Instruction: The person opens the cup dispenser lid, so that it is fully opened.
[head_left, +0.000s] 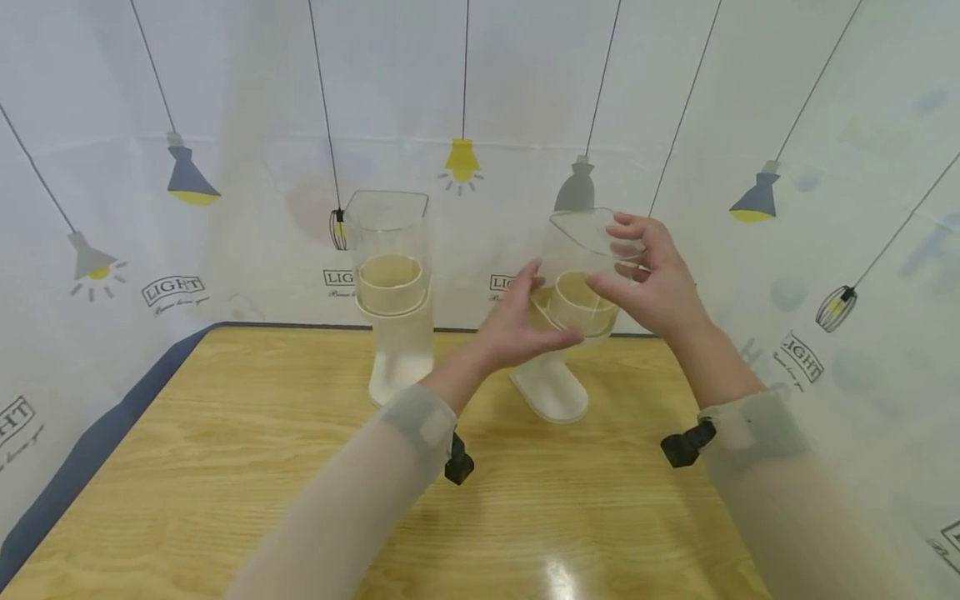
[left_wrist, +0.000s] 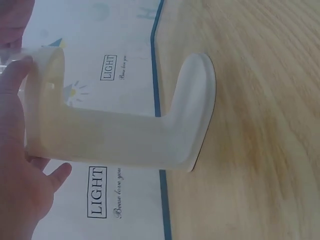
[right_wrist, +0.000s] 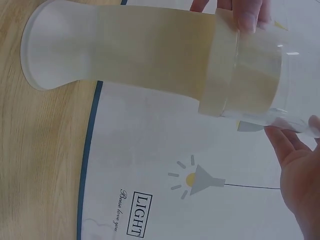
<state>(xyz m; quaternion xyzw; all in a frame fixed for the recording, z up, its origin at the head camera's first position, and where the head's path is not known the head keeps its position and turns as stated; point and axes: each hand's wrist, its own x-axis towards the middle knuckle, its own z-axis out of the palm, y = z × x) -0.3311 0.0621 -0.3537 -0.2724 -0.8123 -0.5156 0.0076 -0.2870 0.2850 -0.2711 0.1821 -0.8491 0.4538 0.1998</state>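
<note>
From my remote seat I see a pale wooden surface (head_left: 247, 467), its grain visible, with a bright glare near the front. Toward its far edge, two cream stands rest on rounded feet, well apart: the left stand (head_left: 403, 350) and the right stand (head_left: 553, 392).

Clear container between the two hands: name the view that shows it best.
Head view: it takes in the clear container from top to bottom, though fingers cover parts. The right wrist view shows its lower portion, cut off by the picture's edge; the left wrist view catches only a sliver.
</note>
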